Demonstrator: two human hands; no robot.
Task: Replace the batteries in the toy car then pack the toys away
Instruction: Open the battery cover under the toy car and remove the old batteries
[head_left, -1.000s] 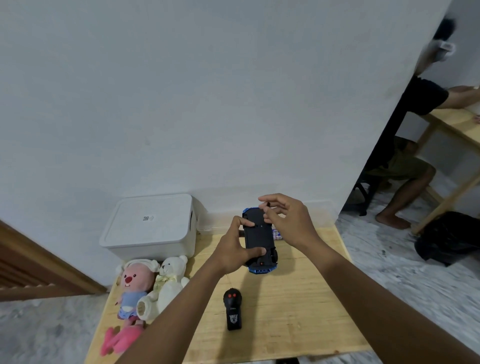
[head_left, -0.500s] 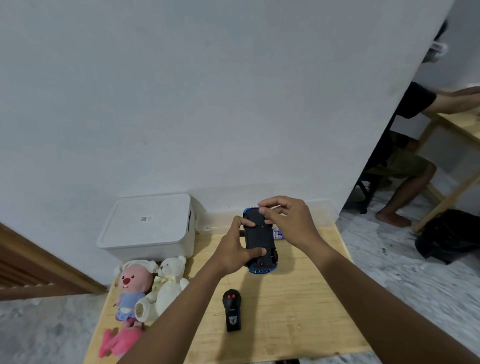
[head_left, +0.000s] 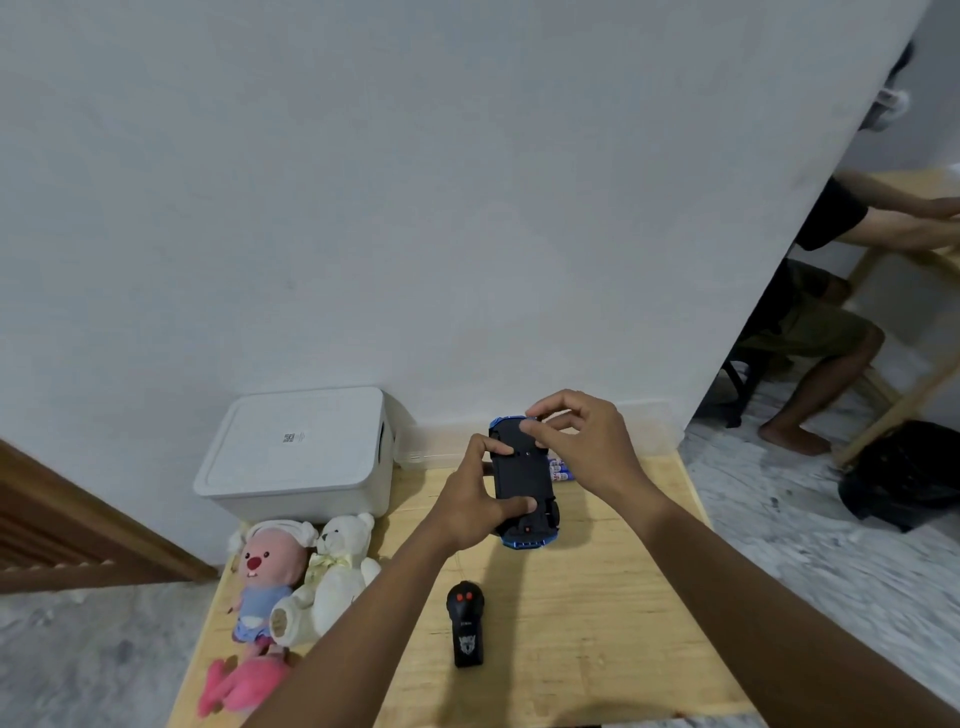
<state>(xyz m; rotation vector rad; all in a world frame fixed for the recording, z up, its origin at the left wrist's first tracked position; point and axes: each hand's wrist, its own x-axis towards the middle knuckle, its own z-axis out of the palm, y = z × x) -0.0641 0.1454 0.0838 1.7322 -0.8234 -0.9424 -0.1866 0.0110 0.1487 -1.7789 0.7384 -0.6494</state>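
Note:
A blue toy car (head_left: 522, 486) is held upside down above the wooden table (head_left: 597, 623), its black underside facing me. My left hand (head_left: 475, 506) grips its left side, thumb across the underside. My right hand (head_left: 582, 441) pinches at the car's far end with thumb and forefinger. Spare batteries (head_left: 560, 472) lie on the table just behind the car, partly hidden by my right hand. A black remote control (head_left: 466, 626) lies on the table nearer to me.
A white lidded storage box (head_left: 301, 457) stands at the table's back left. A pink plush (head_left: 262, 577) and a white teddy bear (head_left: 337, 566) lie on the left edge. Another person (head_left: 810, 317) sits at a second table, right, with a black bag (head_left: 909, 478) on the floor.
My hands and the car have barely shifted; my right fingers have moved slightly along the car's far end. The view has tilted a little.

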